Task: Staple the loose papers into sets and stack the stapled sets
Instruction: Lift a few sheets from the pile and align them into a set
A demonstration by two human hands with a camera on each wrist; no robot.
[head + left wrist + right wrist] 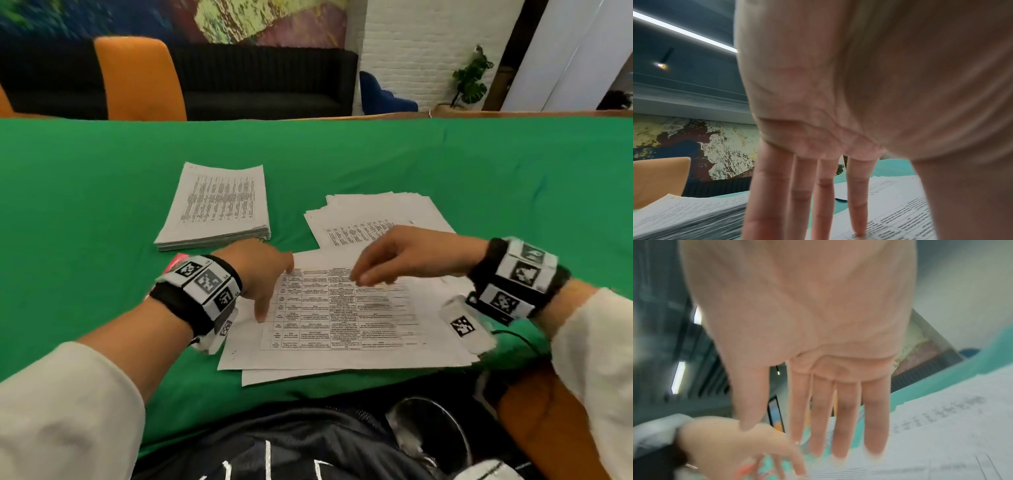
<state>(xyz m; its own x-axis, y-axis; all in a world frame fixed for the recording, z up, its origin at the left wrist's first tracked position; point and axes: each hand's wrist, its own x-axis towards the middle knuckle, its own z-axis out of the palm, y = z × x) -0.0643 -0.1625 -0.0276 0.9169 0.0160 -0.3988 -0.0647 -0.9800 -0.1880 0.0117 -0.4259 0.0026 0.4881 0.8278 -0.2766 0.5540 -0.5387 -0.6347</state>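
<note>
A few printed sheets with a table on top (342,315) lie loosely fanned near the front edge of the green cloth. My left hand (263,281) is over their left side with fingers straight (774,203); its index fingertip (859,233) presses on the top sheet (900,224). My right hand (380,260) hovers blurred over the sheets' middle, fingers straight (875,418) and holding nothing. A thick neat stack (215,205) sits at the back left, and a loose spread of sheets (376,212) at the back right.
A pink item (178,257) peeks out behind my left wrist, mostly hidden. Beyond the green table (513,178) stand an orange chair (140,78), a black sofa (260,82) and a plant (471,78). A dark bag with a round black object (428,435) lies on my lap.
</note>
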